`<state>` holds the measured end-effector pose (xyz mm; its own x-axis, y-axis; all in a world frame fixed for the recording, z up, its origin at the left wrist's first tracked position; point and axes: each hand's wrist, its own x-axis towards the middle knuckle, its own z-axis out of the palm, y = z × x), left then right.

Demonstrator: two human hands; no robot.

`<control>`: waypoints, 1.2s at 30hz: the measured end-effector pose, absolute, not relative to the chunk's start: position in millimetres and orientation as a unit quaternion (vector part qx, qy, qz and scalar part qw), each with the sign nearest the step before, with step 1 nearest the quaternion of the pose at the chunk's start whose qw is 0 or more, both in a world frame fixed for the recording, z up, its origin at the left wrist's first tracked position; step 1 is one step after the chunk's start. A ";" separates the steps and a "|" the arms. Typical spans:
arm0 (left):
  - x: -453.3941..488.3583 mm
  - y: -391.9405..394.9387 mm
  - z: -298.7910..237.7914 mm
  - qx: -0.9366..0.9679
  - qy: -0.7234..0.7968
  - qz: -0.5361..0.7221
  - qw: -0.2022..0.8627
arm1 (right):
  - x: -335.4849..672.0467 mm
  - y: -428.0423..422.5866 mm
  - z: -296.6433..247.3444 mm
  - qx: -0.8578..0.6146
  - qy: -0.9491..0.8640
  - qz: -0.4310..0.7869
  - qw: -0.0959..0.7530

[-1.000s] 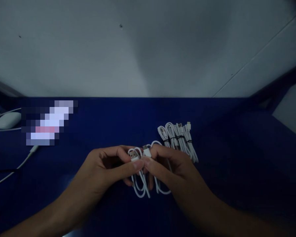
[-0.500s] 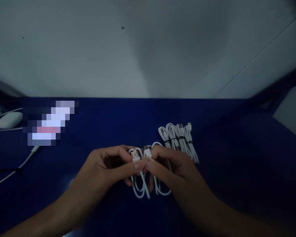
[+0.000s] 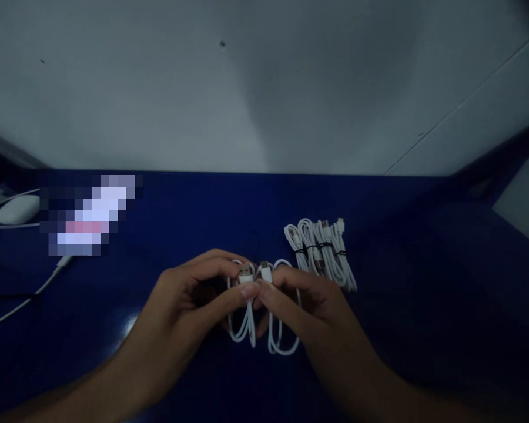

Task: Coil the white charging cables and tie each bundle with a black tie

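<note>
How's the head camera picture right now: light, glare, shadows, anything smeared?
Head view: dim overall, the blue tabletop nearly black toward the bottom; head view: a glare spot beside the left forearm; head view: a broad soft shadow across the pale wall; head view: a pixelated patch hides detail at left, though the white cable stays readable.

One left hand (image 3: 174,308) and one right hand (image 3: 326,314) are holding two plugs (image 3: 245,275); four cable bundles (image 3: 325,255) are lying beyond the right hand; one blurred screen (image 3: 92,214) and one rounded white object (image 3: 18,210) are lying beyond the left.
</note>
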<state>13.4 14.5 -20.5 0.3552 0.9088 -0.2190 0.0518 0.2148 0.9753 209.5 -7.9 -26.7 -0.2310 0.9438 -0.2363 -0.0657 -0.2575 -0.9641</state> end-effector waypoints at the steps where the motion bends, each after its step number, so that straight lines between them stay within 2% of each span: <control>1: 13.2 14.6 -20.4 0.529 0.452 0.338 0.634 | 209.0 -8.3 -26.9 -0.477 -0.457 0.636 0.399; 36: 13.2 20.1 -21.2 0.514 0.451 0.308 0.661 | 206.1 -11.6 -33.3 -0.483 -0.426 0.640 0.419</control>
<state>13.2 20.1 -21.2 0.4038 0.8710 -0.2797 0.0561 0.2816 0.9579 206.1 -11.6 -33.3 -0.1824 0.9480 -0.2609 -0.1251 -0.2855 -0.9502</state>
